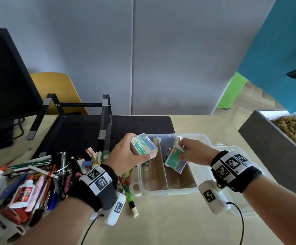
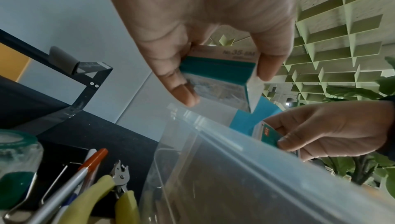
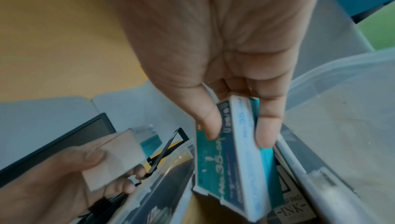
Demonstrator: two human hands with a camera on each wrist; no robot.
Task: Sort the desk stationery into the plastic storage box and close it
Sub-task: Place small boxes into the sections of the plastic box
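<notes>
A clear plastic storage box with cardboard dividers stands open on the desk. My left hand grips a teal and white staple box just above the storage box's left rim. My right hand pinches a second teal staple box, tilted, low inside the right compartment. An ink pad box lies beneath it. A heap of pens, glue bottles and clips sits left of the storage box.
A black monitor and a laptop stand on a black mat occupy the back left. The box's clear lid lies under my right wrist. A grey planter stands at the right. A tape roll lies by the box.
</notes>
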